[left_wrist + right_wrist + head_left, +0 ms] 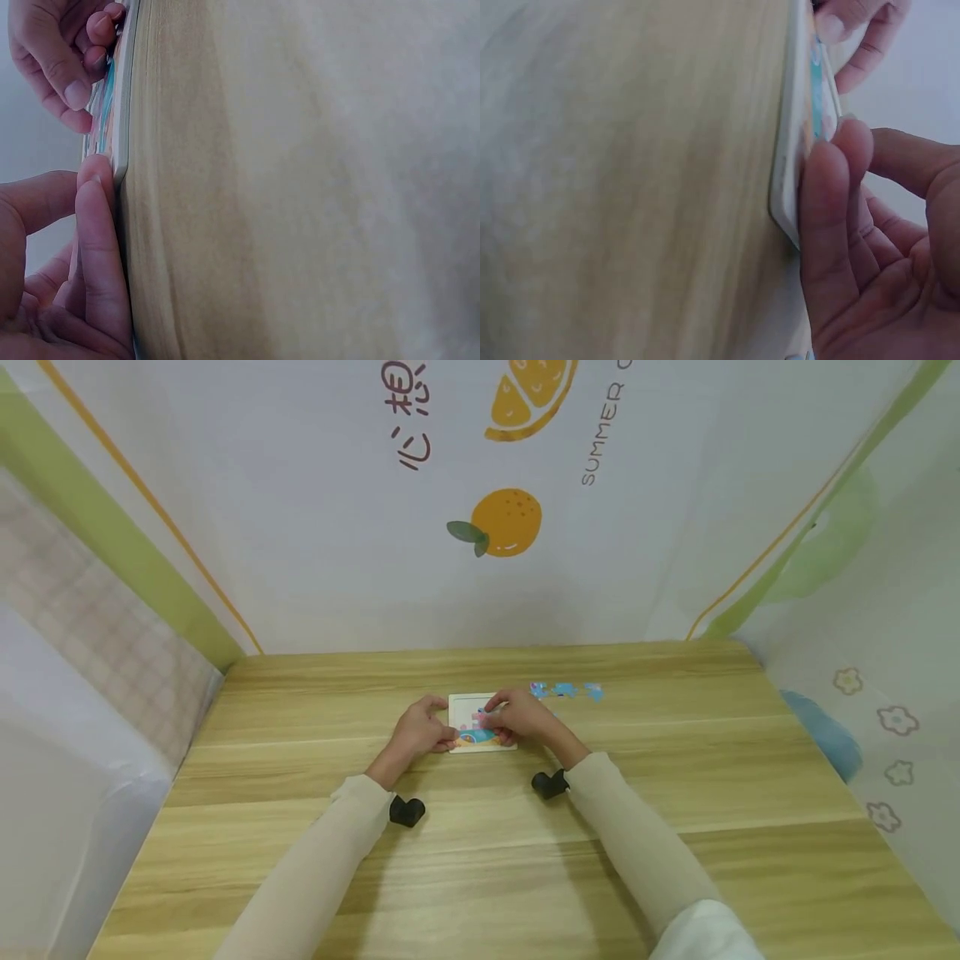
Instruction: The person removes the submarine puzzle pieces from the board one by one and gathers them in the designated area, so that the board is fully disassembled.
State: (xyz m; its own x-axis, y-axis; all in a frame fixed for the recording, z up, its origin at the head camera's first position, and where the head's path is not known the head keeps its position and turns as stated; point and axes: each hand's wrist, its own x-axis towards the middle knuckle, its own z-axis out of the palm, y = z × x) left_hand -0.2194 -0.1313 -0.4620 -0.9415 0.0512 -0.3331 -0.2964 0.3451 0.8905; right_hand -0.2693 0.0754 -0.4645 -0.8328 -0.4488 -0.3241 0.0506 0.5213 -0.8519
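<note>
A small white-rimmed puzzle tray (451, 723) lies flat on the table, its lower part filled with teal, orange and pink pieces. My left hand (418, 727) grips the tray's left edge, thumb at the lower corner and a finger near the upper one. Over the tray's right side, my right hand (519, 713) pinches a pink puzzle piece (480, 720) with thumb and forefinger; the fingers partly hide it. From the right wrist, the tray's edge (784, 165) shows beside the right fingers, but the piece cannot be made out there.
Several loose blue puzzle pieces (564, 690) lie in a row to the right, beyond the right hand. The wood-grain table (480, 860) meets a white printed cloth (345, 568) at its back edge. Black wrist mounts (407, 812) sit low by both cuffs.
</note>
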